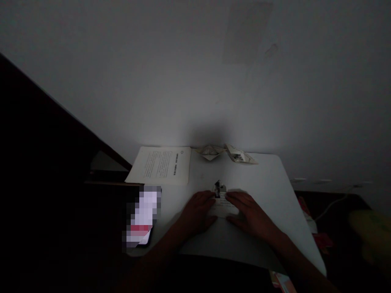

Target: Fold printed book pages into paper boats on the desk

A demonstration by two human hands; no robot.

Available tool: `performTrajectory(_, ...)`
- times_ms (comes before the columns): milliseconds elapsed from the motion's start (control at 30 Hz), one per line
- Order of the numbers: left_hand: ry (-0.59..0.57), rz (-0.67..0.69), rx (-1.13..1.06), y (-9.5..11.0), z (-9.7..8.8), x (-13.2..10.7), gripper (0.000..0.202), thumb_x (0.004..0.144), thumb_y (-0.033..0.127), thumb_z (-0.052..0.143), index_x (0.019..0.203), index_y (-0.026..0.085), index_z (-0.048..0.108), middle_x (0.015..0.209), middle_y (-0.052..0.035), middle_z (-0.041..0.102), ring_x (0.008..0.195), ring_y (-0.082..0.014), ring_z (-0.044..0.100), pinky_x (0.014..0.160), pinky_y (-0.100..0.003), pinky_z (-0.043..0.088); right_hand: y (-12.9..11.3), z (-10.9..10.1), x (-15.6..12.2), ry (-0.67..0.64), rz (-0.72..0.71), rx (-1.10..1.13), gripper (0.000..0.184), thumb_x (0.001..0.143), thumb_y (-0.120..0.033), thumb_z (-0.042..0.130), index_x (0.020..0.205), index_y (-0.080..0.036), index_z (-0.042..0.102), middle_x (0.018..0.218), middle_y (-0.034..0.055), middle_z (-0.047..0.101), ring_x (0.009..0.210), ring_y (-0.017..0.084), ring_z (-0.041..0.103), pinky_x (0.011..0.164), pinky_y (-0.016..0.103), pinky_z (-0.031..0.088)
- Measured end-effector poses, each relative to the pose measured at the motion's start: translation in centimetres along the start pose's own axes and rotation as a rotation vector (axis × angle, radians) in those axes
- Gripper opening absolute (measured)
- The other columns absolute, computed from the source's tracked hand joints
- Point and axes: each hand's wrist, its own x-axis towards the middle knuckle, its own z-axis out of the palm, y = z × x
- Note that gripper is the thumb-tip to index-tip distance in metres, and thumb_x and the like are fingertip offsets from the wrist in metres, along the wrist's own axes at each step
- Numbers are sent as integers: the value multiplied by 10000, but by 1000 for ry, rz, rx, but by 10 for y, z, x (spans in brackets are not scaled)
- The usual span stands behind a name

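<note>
Both my hands rest on a small piece of folded printed paper in the middle of a white table. My left hand presses its left side with fingers stretched out flat. On the paper's right side, my right hand lies flat with its fingers extended. The paper's dark printed tip sticks up between my fingertips.
A printed sheet lies at the table's back left. Two folded paper shapes sit at the back edge by the grey wall. A lit phone lies at the left edge. Dark furniture stands left; clutter and a cable lie right.
</note>
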Motion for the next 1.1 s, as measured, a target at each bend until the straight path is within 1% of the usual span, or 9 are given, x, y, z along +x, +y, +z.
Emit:
performTrajectory(100, 4, 11, -2, -2, 0, 0, 460, 719, 293, 689, 1145, 182, 559, 1305, -110, 528, 1197, -281, 472, 1013, -471, 397, 0, 0, 0, 12, -11, 5, 626, 731, -355, 695, 1306, -215, 490, 1318, 112, 524, 1219, 282, 452, 1021, 480, 386)
performTrajectory(233, 4, 15, 14, -4, 2, 0, 434, 739, 319, 690, 1130, 176, 571, 1295, -112, 541, 1190, -270, 481, 1001, -461, 406, 0, 1, 0, 15, -3, 6, 577, 755, -325, 671, 1297, -229, 499, 1308, 107, 535, 1218, 283, 456, 1018, 502, 382)
performTrajectory(533, 14, 16, 7, -2, -2, 4, 294, 855, 344, 566, 1093, 177, 604, 1269, -85, 574, 1156, -240, 517, 1001, -433, 409, -3, -7, 2, -9, -42, 35, 519, 769, -345, 655, 1259, -224, 532, 1289, 113, 542, 1213, 280, 453, 1016, 495, 377)
performTrajectory(700, 25, 24, 9, -4, -3, 4, 260, 880, 316, 531, 1081, 171, 607, 1256, -85, 586, 1150, -225, 528, 995, -422, 409, 5, -6, -3, 47, -66, 19, 362, 784, -240, 623, 1146, -232, 604, 1244, 102, 578, 1184, 271, 484, 999, 505, 385)
performTrajectory(767, 33, 48, 5, -7, -3, 1, 287, 864, 346, 553, 1095, 182, 598, 1252, -93, 585, 1170, -231, 516, 1012, -446, 382, 8, -5, -5, 66, -78, 19, 299, 798, -206, 600, 1094, -239, 623, 1226, 92, 593, 1169, 267, 499, 986, 511, 395)
performTrajectory(867, 57, 67, -4, -13, -4, -7, 451, 768, 448, 651, 1127, 185, 580, 1229, -114, 587, 1158, -262, 510, 1002, -473, 366, 10, -5, -7, 73, -84, 2, 247, 809, -200, 591, 1048, -239, 635, 1220, 87, 600, 1158, 266, 509, 978, 513, 402)
performTrajectory(933, 69, 49, 2, -17, -5, -12, 467, 751, 411, 673, 1147, 186, 569, 1193, -111, 598, 1110, -259, 522, 964, -459, 385, 11, -4, -7, 83, -84, -9, 234, 812, -199, 590, 1038, -232, 638, 1218, 89, 602, 1155, 263, 511, 977, 505, 404)
performTrajectory(1033, 56, 8, 35, -22, -5, -17, 357, 770, 253, 638, 1119, 200, 588, 1110, -94, 622, 1036, -246, 536, 905, -441, 404, 12, -2, -8, 91, -88, -8, 239, 811, -201, 591, 1043, -236, 638, 1219, 82, 602, 1153, 258, 512, 975, 499, 404)
performTrajectory(1100, 53, -19, 54, -23, -5, -17, 319, 763, 199, 622, 1082, 205, 611, 1072, -92, 625, 1005, -247, 538, 880, -436, 411, 13, -1, -8, 91, -91, -10, 235, 816, -210, 591, 1044, -240, 640, 1216, 76, 605, 1145, 257, 516, 961, 492, 410)
